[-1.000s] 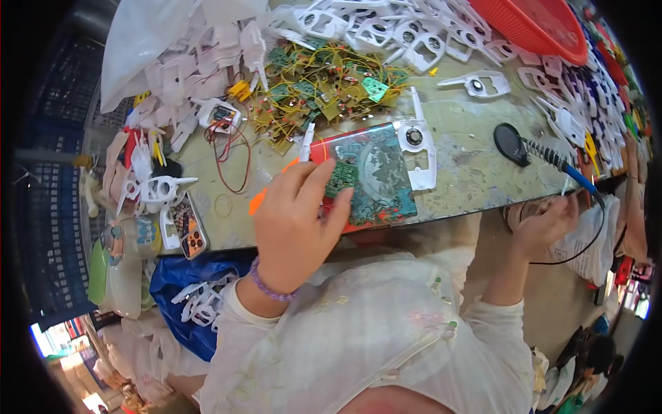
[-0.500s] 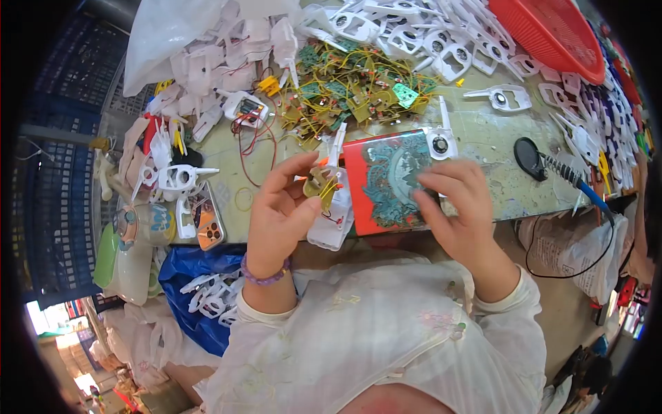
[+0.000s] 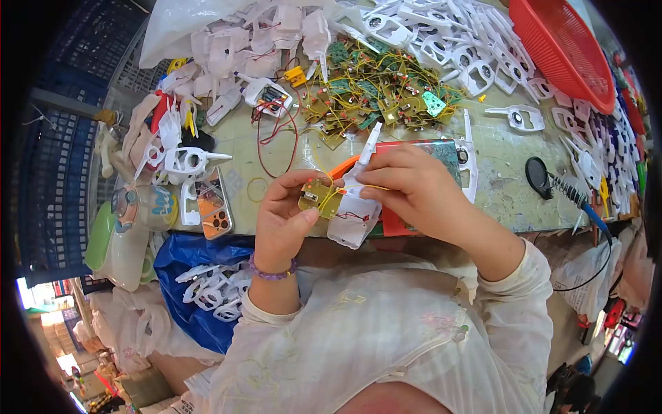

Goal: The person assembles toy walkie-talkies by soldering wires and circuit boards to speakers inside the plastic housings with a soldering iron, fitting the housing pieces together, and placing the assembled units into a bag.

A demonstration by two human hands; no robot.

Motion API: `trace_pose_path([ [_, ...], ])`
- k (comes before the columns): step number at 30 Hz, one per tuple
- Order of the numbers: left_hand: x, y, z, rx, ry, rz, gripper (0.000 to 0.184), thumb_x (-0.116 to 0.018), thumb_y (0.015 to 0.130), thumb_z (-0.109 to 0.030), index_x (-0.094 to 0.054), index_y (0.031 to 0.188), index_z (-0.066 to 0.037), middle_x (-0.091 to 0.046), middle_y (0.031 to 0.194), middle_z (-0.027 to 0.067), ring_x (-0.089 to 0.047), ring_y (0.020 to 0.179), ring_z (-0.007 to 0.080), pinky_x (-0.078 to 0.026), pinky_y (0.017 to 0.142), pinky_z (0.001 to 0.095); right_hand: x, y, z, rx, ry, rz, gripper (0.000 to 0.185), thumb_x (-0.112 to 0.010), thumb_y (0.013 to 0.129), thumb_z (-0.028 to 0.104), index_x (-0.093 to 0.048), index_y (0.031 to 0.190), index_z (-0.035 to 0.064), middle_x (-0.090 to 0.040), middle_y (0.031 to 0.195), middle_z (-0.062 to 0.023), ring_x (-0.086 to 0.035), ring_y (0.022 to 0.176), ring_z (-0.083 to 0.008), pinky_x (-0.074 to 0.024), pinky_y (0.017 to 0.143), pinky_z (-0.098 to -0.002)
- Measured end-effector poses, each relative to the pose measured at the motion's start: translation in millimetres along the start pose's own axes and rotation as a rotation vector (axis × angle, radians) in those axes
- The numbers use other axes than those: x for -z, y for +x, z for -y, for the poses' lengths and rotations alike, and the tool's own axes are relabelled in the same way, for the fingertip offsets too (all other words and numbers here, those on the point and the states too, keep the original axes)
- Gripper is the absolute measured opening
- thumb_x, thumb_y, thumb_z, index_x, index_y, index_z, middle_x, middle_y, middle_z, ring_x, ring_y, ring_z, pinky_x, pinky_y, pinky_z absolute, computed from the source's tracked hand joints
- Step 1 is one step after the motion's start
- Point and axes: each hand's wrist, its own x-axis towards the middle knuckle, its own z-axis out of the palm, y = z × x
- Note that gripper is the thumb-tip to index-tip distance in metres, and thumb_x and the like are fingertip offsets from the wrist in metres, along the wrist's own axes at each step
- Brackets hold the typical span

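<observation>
Between the thumb and fingers of my left hand (image 3: 281,217) is a small circuit board (image 3: 321,199) with yellow wires. My right hand (image 3: 417,190) pinches a yellow wire from that board, its fingertips over a white plastic housing (image 3: 354,219). The housing lies at the table's front edge, with thin red wires inside and a long white tip pointing up. Partly covered by my right hand is a red and dark-green book-like block (image 3: 445,153). An orange strip (image 3: 345,166) shows behind the housing.
Circuit boards with yellow wires (image 3: 365,93) are heaped at the back, beside white plastic frames (image 3: 441,41) and a red basket (image 3: 565,55). A soldering iron (image 3: 576,196) rests at the right. A phone (image 3: 214,207) and a blue bag (image 3: 176,276) are at the left.
The board was turned over in my left hand and held over the housing. My right hand came in from the right, crossed the block and took hold of the wire. The view shifted.
</observation>
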Motion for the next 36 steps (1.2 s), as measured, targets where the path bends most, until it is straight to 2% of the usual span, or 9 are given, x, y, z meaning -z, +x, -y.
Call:
trace_pose_path([
  [9, -5, 2, 3, 0.036, 0.015, 0.101, 0.047, -0.064, 0.08, -0.004, -0.048, 0.125, 0.002, -0.056, 0.122, 0.0137, -0.056, 0.114, 0.0226, -0.045, 0.099, 0.0378, 8, 0, 19, -0.332, 0.75, -0.162, 0.019, -0.068, 0.083, 0.0, -0.07, 0.101, 0.0013, -0.067, 0.089, -0.0069, -0.061, 0.079, -0.011, -0.0481, 0.068, -0.0242],
  [18, -12, 3, 0, 0.074, 0.004, 0.176, 0.049, -0.063, 0.08, 0.0, -0.048, 0.126, 0.001, -0.055, 0.124, 0.0113, -0.054, 0.114, 0.0204, -0.044, 0.098, 0.0368, 18, 26, 22, -0.577, 0.972, -0.022, 0.023, -0.067, 0.086, 0.006, -0.068, 0.107, -0.0005, -0.064, 0.083, -0.0003, -0.055, 0.074, -0.0036, -0.0433, 0.063, -0.0187],
  [20, -12, 5, -2, 0.015, 0.075, 0.166, 0.051, -0.064, 0.08, 0.0, -0.047, 0.128, 0.001, -0.054, 0.125, 0.0111, -0.053, 0.116, 0.0207, -0.043, 0.099, 0.0368, 15, 25, 17, -0.485, 0.938, -0.034, 0.022, -0.07, 0.084, 0.01, -0.069, 0.103, -0.0007, -0.068, 0.085, -0.0052, -0.06, 0.075, -0.0093, -0.0482, 0.065, -0.0233],
  [22, -18, 8, -7, -0.057, 0.223, 0.047, 0.058, -0.067, 0.077, 0.001, -0.048, 0.132, -0.002, -0.05, 0.132, 0.0127, -0.048, 0.124, 0.0248, -0.04, 0.101, 0.0371, 9, 22, 17, -0.126, 0.649, -0.11, 0.016, -0.07, 0.082, 0.008, -0.072, 0.097, 0.0026, -0.067, 0.081, -0.005, -0.061, 0.077, -0.014, -0.0488, 0.066, -0.0258],
  [24, -19, 15, -18, -0.358, 0.765, 0.037, 0.057, -0.071, 0.074, 0.001, -0.054, 0.129, -0.004, -0.05, 0.134, 0.0146, -0.045, 0.129, 0.0297, -0.037, 0.104, 0.038, 3, 16, 23, -0.088, 0.647, -0.098, 0.02, -0.071, 0.078, 0.002, -0.073, 0.098, 0.0066, -0.064, 0.085, -0.0055, -0.061, 0.082, -0.0165, -0.0483, 0.068, -0.027],
  [26, -25, 18, -27, -0.313, 0.725, 0.124, 0.04, -0.075, 0.073, -0.005, -0.066, 0.113, -0.005, -0.064, 0.115, 0.0124, -0.055, 0.119, 0.0293, -0.03, 0.107, 0.0466, -3, 10, 29, -0.008, 0.577, -0.145, 0.028, -0.073, 0.075, -0.001, -0.073, 0.101, 0.0105, -0.06, 0.088, -0.0046, -0.059, 0.081, -0.0163, -0.0467, 0.067, -0.027],
  [28, -26, 24, -30, -0.282, 0.775, 0.173, 0.023, -0.075, 0.072, -0.008, -0.072, 0.095, -0.007, -0.071, 0.093, 0.0058, -0.066, 0.098, 0.0224, -0.028, 0.105, 0.051, -8, 3, 29, -0.004, 0.543, -0.224, 0.03, -0.075, 0.074, 0.001, -0.073, 0.102, 0.0122, -0.055, 0.083, -0.0035, -0.056, 0.077, -0.0156, -0.0451, 0.064, -0.0264],
  [34, -39, 27, -18, -0.23, 0.755, 0.196, 0.016, -0.074, 0.07, -0.003, -0.072, 0.086, -0.007, -0.071, 0.085, 0.0031, -0.067, 0.084, 0.0174, -0.032, 0.102, 0.0478, 11, -26, 25, 0.009, 0.091, -0.521, 0.033, -0.077, 0.073, 0.005, -0.071, 0.105, 0.0089, -0.058, 0.085, -0.0056, -0.054, 0.072, -0.0148, -0.0448, 0.061, -0.0267],
  [36, -39, 26, -17, -0.24, 0.78, 0.166, 0.016, -0.074, 0.071, -0.002, -0.072, 0.085, -0.007, -0.07, 0.085, 0.0035, -0.067, 0.084, 0.0174, -0.032, 0.102, 0.0477, 28, -50, -4, -0.194, -0.141, -0.682, 0.03, -0.074, 0.074, 0.001, -0.068, 0.103, 0.0058, -0.061, 0.08, -0.0073, -0.053, 0.063, -0.0139, -0.0441, 0.058, -0.027],
])
